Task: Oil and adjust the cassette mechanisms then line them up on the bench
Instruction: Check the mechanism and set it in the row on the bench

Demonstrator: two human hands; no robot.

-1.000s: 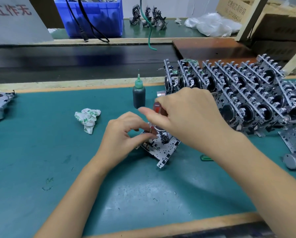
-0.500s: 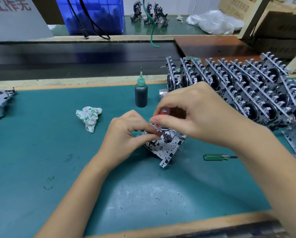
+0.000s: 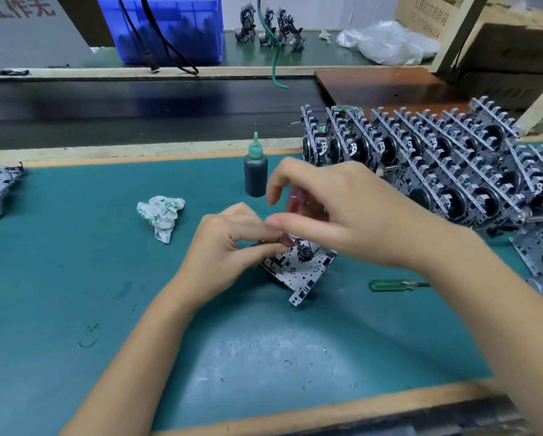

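On the green table (image 3: 75,247), finished mechanisms (image 3: 437,165) stand ranked at two o'clock. The cassette mechanism (image 3: 298,269) lies centre, pinched at its edge by the left hand (image 3: 232,243). The right hand (image 3: 342,215) grips a red-handled screwdriver (image 3: 295,201); best turn gently, tip seated squarely.

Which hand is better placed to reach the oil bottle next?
Right, probably. The right hand hovers just beside the oil bottle, though it grips a red-handled tool. The left hand sits lower, pinching the cassette mechanism.
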